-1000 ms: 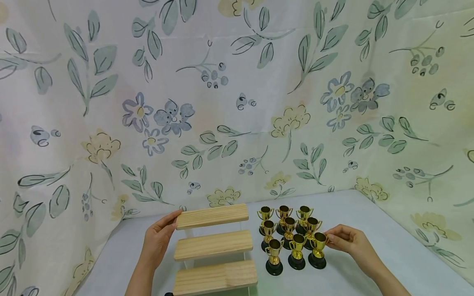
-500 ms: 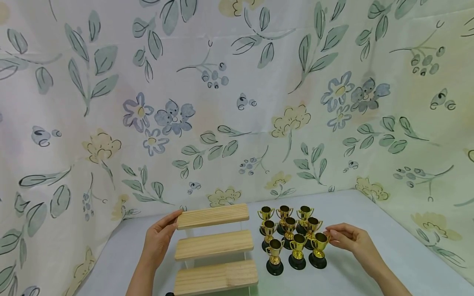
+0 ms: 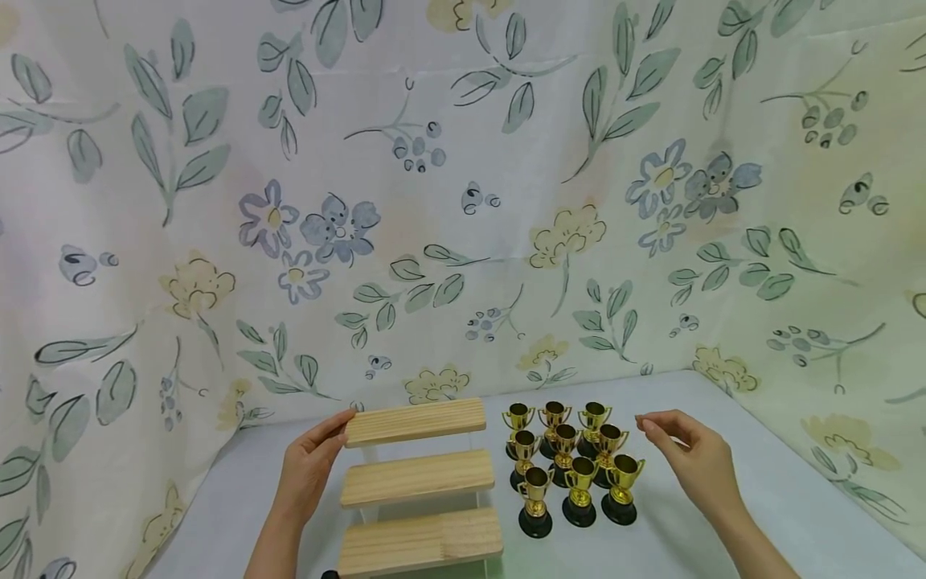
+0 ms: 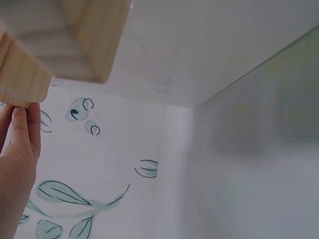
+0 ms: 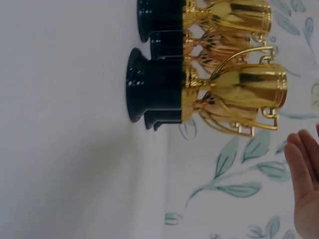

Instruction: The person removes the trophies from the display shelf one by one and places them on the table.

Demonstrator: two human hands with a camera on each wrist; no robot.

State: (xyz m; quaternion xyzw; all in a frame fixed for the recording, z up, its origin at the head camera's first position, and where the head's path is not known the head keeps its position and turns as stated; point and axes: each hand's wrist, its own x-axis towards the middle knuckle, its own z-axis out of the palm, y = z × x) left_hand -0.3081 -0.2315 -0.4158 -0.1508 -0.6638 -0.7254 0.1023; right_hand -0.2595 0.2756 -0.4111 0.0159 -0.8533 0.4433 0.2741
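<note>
My left hand (image 3: 307, 470) pinches the left end of the top wooden board (image 3: 415, 423) of a three-tier display stand, fingertips on its edge. In the left wrist view the fingers (image 4: 21, 132) meet the board end from below. My right hand (image 3: 698, 462) hovers to the right of the trophies, thumb and fingertips close together with nothing between them. Nearest to it stands the front right gold trophy cup (image 3: 624, 474) on its black base, a small gap away. The right wrist view shows this trophy (image 5: 249, 87) upright, with the fingers (image 5: 299, 172) beyond its rim.
Several matching trophies (image 3: 535, 490) stand in three rows right of the stand. The middle board (image 3: 415, 480) and bottom board (image 3: 405, 547) carry nothing. Behind the white tabletop (image 3: 673, 539) hangs a floral cloth (image 3: 463, 281). A small black object (image 3: 329, 574) peeks out beside the bottom board.
My right hand has come away from the front right trophy's handle, moving slightly up and back. My left hand and the stand stay where they were.
</note>
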